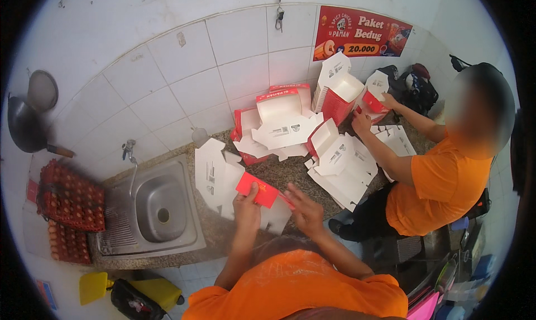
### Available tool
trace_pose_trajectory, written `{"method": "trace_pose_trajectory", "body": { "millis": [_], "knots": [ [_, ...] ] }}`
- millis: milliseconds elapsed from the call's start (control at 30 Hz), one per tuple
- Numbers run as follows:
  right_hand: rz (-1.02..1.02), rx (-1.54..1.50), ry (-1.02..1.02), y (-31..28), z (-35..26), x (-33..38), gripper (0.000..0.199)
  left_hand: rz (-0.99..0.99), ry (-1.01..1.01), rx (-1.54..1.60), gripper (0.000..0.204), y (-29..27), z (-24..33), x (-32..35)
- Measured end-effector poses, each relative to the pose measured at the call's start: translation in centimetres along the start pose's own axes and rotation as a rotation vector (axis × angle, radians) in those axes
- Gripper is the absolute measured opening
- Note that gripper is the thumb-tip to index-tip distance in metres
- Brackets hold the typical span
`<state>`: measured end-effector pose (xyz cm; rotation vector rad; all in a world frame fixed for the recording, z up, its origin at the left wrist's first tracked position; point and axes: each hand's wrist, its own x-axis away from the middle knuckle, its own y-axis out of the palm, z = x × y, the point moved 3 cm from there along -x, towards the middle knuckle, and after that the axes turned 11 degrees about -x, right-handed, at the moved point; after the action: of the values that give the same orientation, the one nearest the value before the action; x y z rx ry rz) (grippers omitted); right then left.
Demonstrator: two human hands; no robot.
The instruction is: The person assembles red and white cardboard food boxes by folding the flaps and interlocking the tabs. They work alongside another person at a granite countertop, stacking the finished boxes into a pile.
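I see my left hand [246, 201] pinching the flat red-and-white cardboard box blank [258, 189], thumb on top, keeping it level above the speckled stone counter [212, 231]. My right hand [304, 207], at 3 o'clock of it, grips its right edge, seemingly to crease it. Unfolded white blanks [215, 177] lie at 10 o'clock, within reach. A co-worker's hands [362, 122] hold another carton at 1 o'clock.

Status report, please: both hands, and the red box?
Left hand gripping red box flap. Right hand at its right end. Flat white cartons crowd the counter behind.
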<state>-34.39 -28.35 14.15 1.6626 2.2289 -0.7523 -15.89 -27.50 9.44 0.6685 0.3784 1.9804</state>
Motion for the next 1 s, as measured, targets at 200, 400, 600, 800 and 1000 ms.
{"method": "trace_pose_trajectory", "body": {
  "millis": [200,400,600,800,1000],
  "knots": [
    [-0.115,0.181,-0.216,-0.9,1.2,-3.1,0.048,-0.183,0.342,-0.558,0.025,1.6,-2.0,0.3],
    [-0.182,0.142,-0.238,0.0,0.6,-2.2,0.047,-0.201,0.190,-0.187,0.037,2.8,-1.2,0.7],
    [-0.002,0.233,-0.303,2.2,1.4,-2.6,0.058,-0.088,0.339,0.113,0.034,5.9,-0.6,2.9],
    [-0.145,0.193,-0.415,1.8,1.9,-3.2,0.056,-0.063,0.257,0.107,0.037,4.7,0.2,2.4],
    [0.105,0.076,-0.357,2.6,1.8,-3.4,0.044,-0.104,0.415,-0.142,0.035,5.3,-1.9,2.9]
  ]
}}
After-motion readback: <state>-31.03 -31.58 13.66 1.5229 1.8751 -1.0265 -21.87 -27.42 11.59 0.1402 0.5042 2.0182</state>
